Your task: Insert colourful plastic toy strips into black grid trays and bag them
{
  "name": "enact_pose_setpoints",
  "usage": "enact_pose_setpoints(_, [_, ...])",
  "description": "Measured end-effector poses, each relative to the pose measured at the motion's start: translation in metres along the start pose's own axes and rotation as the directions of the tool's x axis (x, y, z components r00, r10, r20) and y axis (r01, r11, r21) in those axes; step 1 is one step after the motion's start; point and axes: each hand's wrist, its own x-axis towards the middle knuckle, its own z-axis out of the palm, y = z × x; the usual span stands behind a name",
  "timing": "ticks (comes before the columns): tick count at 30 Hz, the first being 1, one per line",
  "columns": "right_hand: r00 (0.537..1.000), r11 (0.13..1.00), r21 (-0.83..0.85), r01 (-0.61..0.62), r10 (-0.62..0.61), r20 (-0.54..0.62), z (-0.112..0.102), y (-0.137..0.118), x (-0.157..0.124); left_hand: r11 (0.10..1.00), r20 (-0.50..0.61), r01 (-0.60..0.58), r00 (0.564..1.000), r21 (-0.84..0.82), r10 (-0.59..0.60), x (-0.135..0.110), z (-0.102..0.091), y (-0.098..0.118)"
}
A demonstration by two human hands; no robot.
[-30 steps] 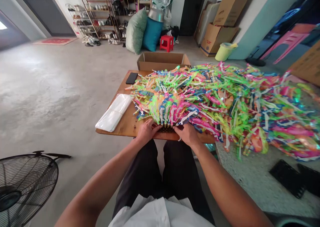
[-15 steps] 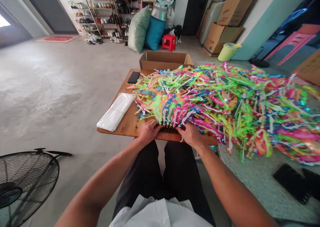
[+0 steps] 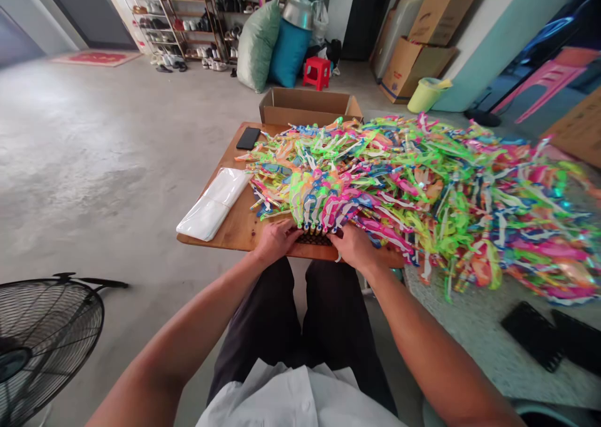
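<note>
1. Bottom of the frame is just me: white shirt (image 3: 291,396), dark trousers (image 3: 300,327), both forearms running up toward the middle.
2. Lower left corner has a black floor fan (image 3: 42,339) on the concrete.
3. My left hand (image 3: 276,240) is curled against the left end of a bunch of colourful plastic toys (image 3: 317,211), fingers bent in on it at the near edge of the wooden table (image 3: 235,230), just left of centre frame.
4. My right hand (image 3: 354,248) is doing the same on the right end, so the bunch is squeezed between both hands. Their dark stick ends line up in a row facing me, the bright tops fan up and away.
5. Left of my left hand, a flat stack of clear plastic bags (image 3: 213,203) lies on the table, apart from the toys.
6. Behind the bunch and spreading all the way to the right edge is a huge pile of the same toys (image 3: 446,189), neon green, pink, blue, orange.
7. Lower right, two dark flat things (image 3: 539,333) on the speckled surface; can't tell what they are.
8. Far left corner of the table: a black phone (image 3: 248,138).
9. Beyond the table, an open cardboard box (image 3: 307,104).
10. Top of frame: red stool (image 3: 315,72), green and teal cushions (image 3: 272,45), shoe racks (image 3: 178,20), more cartons (image 3: 422,45) upper right.
</note>
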Motion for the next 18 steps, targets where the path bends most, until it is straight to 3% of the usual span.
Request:
enact_pose_setpoints(6, [0.989,0.984,-0.106,-0.145,0.146,0.007,0.003,-0.018,-0.007,0.998,-0.040,0.049,0.998,0.027,-0.048,-0.006,0.008,0.000])
enact_pose_setpoints(12, [0.993,0.990,-0.072,-0.120,0.120,0.001,0.006,-0.017,-0.002,0.998,-0.041,0.013,0.999,0.056,-0.010,-0.006,0.007,0.001])
enact_pose_setpoints(18, [0.987,0.987,-0.011,-0.158,0.158,0.031,0.014,-0.019,0.001,0.995,-0.019,0.048,0.999,0.088,-0.047,-0.004,0.006,0.005])
